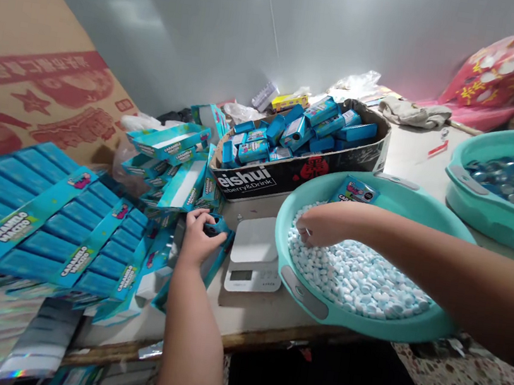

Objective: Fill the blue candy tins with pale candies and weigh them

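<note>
While my left hand (pixel 197 236) grips blue tin (pixel 215 223) at ten o'clock from scale (pixel 257 243), my right hand (pixel 324 223) dips into candies (pixel 359 280) at two, can't tell if grasping; tins (pixel 297 131) heaped at twelve, plenty candies left.

Left arm (pixel 192 343) reaches over worktop (pixel 238 322) front edge; left hand (pixel 199 238) clasped, fingers bent, thumb opposed. Right arm (pixel 434 259) slants in from right, bare; right hand (pixel 326 223) knuckles up, fingers curled down, fingertips hidden.
</note>
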The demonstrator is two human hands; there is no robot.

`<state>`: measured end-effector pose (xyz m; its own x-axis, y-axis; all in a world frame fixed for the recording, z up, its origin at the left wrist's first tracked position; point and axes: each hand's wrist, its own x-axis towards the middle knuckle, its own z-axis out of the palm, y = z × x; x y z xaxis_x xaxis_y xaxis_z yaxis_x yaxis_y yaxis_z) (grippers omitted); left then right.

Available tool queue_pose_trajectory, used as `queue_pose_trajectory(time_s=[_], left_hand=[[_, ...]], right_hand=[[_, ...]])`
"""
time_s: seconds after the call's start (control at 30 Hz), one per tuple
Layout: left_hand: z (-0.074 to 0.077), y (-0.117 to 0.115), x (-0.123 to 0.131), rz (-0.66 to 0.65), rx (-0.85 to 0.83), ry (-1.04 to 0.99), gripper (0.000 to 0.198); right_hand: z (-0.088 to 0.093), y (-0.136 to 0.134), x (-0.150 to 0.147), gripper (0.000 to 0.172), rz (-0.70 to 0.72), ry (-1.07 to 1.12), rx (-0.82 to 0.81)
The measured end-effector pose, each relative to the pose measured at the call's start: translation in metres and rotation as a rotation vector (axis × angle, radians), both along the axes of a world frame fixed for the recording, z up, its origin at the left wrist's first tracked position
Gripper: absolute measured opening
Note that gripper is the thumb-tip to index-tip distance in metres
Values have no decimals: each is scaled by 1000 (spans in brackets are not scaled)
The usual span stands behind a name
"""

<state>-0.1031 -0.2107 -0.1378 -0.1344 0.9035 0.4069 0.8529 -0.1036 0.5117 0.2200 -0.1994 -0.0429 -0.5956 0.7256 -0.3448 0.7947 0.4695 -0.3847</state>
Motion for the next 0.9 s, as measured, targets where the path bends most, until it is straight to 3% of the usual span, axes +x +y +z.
queue_pose_trajectory(time_s=[0.2,0.3,0.4,0.57,0.67,0.9], left_hand=[[-2,0,-3,-15,-53,15,26],[0,1,1,4,52,-6,36],[7,1,6,29,291,-3,33],[21,-4,13,152,629,-18,30],[25,-6,17,178,666,-49,32],[25,-7,25,145,658,-5,38]], right_hand=[[22,7,12,14,81,-114,120],[36,22,32,19,-119,-110,365],[42,37,56,32,-382,-168,542],[35,51,79,58,-441,-267,381],[31,53,76,55,-427,-303,318],[26,47,61,50,-353,-327,353]])
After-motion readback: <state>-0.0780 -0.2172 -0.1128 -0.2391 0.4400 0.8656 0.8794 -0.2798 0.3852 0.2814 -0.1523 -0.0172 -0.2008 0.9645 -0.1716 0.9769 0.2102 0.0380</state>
